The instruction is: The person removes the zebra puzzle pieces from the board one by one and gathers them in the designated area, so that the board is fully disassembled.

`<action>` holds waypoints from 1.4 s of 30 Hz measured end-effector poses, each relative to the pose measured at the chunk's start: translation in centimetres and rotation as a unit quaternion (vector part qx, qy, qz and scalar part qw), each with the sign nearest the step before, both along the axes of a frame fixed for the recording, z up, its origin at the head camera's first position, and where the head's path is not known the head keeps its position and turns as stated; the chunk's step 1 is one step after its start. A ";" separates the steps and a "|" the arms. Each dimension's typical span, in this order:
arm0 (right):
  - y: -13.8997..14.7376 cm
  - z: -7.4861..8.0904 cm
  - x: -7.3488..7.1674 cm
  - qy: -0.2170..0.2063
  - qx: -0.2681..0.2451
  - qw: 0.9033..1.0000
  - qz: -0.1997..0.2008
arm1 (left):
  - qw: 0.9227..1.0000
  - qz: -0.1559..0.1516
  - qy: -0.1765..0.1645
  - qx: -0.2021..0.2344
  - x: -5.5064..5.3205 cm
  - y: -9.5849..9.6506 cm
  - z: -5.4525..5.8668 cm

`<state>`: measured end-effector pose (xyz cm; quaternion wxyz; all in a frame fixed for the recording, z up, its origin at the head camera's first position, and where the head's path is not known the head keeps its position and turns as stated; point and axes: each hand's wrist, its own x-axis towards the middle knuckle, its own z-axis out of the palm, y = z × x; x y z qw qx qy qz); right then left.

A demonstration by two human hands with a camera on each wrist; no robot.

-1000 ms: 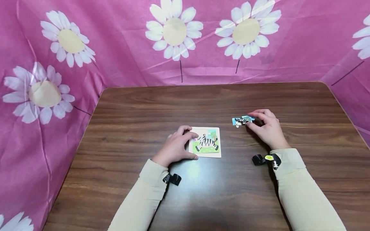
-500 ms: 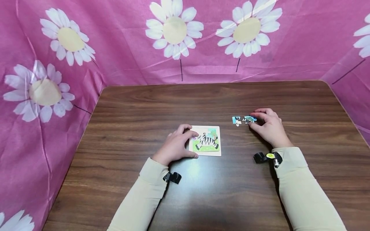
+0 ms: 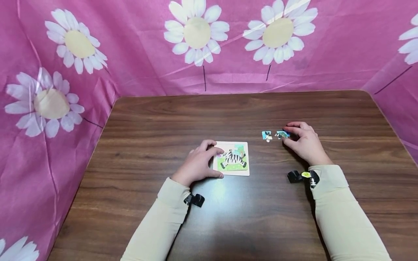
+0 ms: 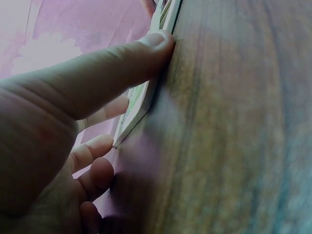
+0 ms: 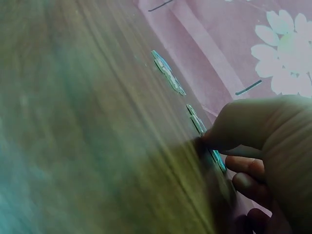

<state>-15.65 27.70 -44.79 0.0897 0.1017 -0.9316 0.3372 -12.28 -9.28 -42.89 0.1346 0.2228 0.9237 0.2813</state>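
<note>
A zebra jigsaw puzzle in a pale board (image 3: 242,173) lies flat in the middle of the table. My left hand (image 3: 198,163) holds the board by its left side, thumb (image 4: 151,44) along the near edge and fingertips at the far edge and over the picture. To the right, my right hand (image 3: 305,143) pinches a blue and green puzzle piece (image 3: 281,134) between thumb and fingers, low at the tabletop. Just left of it, across a narrow gap, another puzzle piece (image 3: 266,136) with black-and-white markings lies untouched. Fingers partly cover the pinched piece.
The brown wood-grain table (image 3: 156,119) runs back to a pink cloth (image 3: 140,54) with large white daisies. More of that cloth hangs at the left and right sides. Black straps (image 3: 196,200) sit at both wrists.
My right hand has slid the pinched piece slightly right, so a gap now parts it from the other piece. The left hand stays on the board.
</note>
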 end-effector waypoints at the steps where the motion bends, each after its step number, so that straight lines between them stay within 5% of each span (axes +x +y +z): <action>1: 0.0 0.0 0.0 0.000 -0.001 1.000 0.002 | 1.000 0.000 -0.001 -0.001 0.0 0.0 0.0; 23: 0.4 -0.4 -0.5 0.008 -0.025 1.000 0.000 | 1.000 -0.004 0.004 -0.002 -0.3 0.0 -0.2; 33: -1.4 0.0 0.1 0.066 -0.123 0.988 -0.069 | 1.000 -0.004 0.001 0.002 -0.1 -0.1 -0.3; 36: -2.9 0.3 0.3 0.085 -0.122 0.988 -0.048 | 1.000 -0.003 0.001 0.004 -0.1 -0.1 -0.3; 42: -7.0 0.3 0.9 0.062 -0.079 0.993 0.063 | 1.000 -0.002 -0.001 0.006 -0.2 -0.1 -0.2</action>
